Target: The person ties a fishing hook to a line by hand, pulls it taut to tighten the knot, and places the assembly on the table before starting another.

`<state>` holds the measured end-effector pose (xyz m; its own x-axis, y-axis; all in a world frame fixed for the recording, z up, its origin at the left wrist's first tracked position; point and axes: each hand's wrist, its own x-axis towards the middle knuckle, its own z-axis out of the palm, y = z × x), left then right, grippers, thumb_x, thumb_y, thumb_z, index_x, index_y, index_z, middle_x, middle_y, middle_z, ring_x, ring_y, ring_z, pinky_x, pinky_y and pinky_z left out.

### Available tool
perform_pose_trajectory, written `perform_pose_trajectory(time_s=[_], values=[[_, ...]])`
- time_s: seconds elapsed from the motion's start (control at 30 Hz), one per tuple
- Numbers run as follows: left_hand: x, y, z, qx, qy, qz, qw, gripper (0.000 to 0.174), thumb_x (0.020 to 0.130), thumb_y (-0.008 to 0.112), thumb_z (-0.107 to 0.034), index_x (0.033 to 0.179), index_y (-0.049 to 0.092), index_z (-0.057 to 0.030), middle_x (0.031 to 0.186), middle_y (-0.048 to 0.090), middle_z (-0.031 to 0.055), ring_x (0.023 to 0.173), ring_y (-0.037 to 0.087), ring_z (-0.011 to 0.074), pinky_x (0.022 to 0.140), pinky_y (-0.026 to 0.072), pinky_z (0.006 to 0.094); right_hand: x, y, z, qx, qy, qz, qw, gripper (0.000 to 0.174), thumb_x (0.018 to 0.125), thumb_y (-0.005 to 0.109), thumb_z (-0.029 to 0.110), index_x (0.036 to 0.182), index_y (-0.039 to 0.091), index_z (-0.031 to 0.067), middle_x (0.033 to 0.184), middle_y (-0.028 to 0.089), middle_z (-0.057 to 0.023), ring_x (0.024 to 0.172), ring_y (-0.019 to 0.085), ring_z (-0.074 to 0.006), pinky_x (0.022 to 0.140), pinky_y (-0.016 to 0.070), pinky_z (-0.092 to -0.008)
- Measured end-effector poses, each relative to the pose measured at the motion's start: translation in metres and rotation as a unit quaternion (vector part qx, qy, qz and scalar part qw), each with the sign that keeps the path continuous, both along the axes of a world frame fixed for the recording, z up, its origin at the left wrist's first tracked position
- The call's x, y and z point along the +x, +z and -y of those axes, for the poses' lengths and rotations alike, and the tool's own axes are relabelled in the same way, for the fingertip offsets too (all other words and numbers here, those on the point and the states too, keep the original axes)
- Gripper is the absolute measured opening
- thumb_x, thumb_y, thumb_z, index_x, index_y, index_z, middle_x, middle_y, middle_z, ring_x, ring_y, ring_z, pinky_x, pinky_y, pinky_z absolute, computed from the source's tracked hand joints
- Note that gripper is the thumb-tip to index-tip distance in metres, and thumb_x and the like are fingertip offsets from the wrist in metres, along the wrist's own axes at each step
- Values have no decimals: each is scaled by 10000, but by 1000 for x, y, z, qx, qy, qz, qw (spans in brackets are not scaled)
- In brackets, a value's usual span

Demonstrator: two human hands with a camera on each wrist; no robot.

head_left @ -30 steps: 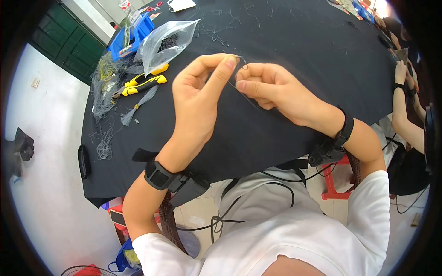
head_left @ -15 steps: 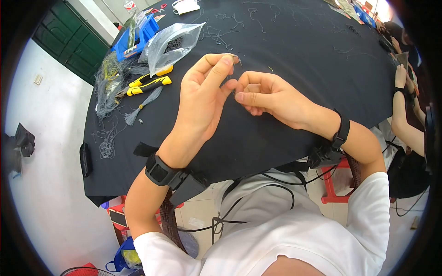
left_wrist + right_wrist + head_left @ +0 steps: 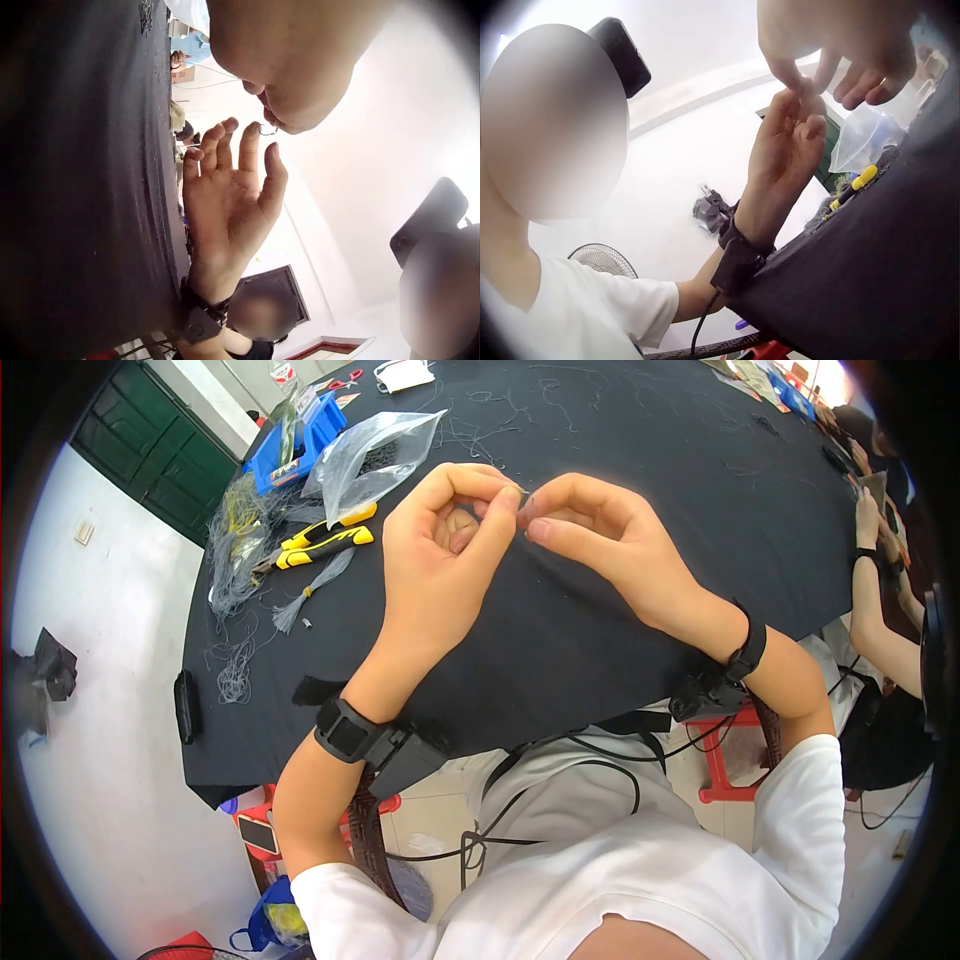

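A small curved hook [image 3: 268,132] shows between the two hands in the left wrist view, with its end at the left fingertips. The left hand [image 3: 440,560] pinches it between thumb and index finger, above the table. A thin line [image 3: 214,85] runs off from the left fingers. Close beside is the right hand [image 3: 625,550], its thumb and index finger spread apart around the hook; in the left wrist view that palm [image 3: 229,202] faces the camera with fingers extended. Part of the hook is hidden by the left fingertips.
On the black-covered table [image 3: 600,660] lie yellow-and-black pliers [image 3: 325,547], a clear plastic bag [image 3: 350,485] with dark bits, a tied line bundle [image 3: 305,600] and tangled line [image 3: 235,545]. A blue bin [image 3: 320,422] stands behind. Other people's hands [image 3: 870,525] are at far right.
The left thumb and fingers have drawn closer together at the hook. The right hand has moved slightly up, and its thumb and index finger have parted from the line.
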<state>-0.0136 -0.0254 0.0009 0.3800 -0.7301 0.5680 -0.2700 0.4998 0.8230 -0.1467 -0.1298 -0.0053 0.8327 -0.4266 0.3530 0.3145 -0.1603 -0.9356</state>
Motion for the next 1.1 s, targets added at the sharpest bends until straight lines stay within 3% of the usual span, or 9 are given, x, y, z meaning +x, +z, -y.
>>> perform_pose_trajectory(time_s=[0.13, 0.23, 0.33, 0.43, 1.0, 1.1], values=[[-1, 0, 1, -13, 5, 34, 999, 45, 818, 601, 14, 852, 573, 4, 873, 585, 16, 707, 480, 11, 562, 364, 136, 2, -6, 3, -22, -25, 4, 999, 168, 856, 628, 178, 923, 615, 24, 768, 566, 43, 670, 480, -1, 585, 382, -166], [5, -3, 3, -36, 99, 181, 978, 91, 766, 641, 13, 811, 571, -24, 846, 585, 26, 682, 501, 52, 548, 389, 170, 1, -6, 4, -35, -21, -3, 999, 158, 855, 630, 179, 894, 616, 27, 727, 538, 62, 625, 438, 11, 540, 345, -163], [4, 4, 3, -97, 154, 345, 921, 140, 708, 676, 3, 772, 560, -41, 818, 579, 38, 649, 518, 113, 543, 418, 213, -1, -7, 3, -31, -4, -14, 999, 155, 854, 629, 181, 875, 617, 28, 711, 527, 65, 615, 428, 9, 529, 334, -169], [2, 4, 1, -79, 173, 335, 923, 162, 687, 694, -11, 751, 549, -43, 788, 574, 43, 624, 520, 147, 550, 434, 239, 0, -9, 3, -20, 6, -12, 1000, 157, 853, 627, 182, 866, 616, 26, 710, 527, 62, 616, 428, 3, 528, 331, -174], [9, 1, 4, -61, 214, 335, 916, 177, 627, 682, -3, 724, 538, -36, 727, 564, 44, 603, 515, 154, 551, 434, 252, 3, -10, 5, -40, -1, -27, 999, 129, 840, 621, 158, 820, 599, 33, 702, 526, 52, 591, 419, -2, 502, 320, -181], [19, 1, 6, -82, 222, 336, 912, 173, 623, 670, 15, 723, 537, -33, 722, 562, 47, 601, 514, 154, 551, 432, 251, 0, -4, 5, -25, 16, -81, 996, 119, 855, 617, 125, 813, 574, 22, 893, 561, -9, 832, 519, -65, 768, 409, -215]])
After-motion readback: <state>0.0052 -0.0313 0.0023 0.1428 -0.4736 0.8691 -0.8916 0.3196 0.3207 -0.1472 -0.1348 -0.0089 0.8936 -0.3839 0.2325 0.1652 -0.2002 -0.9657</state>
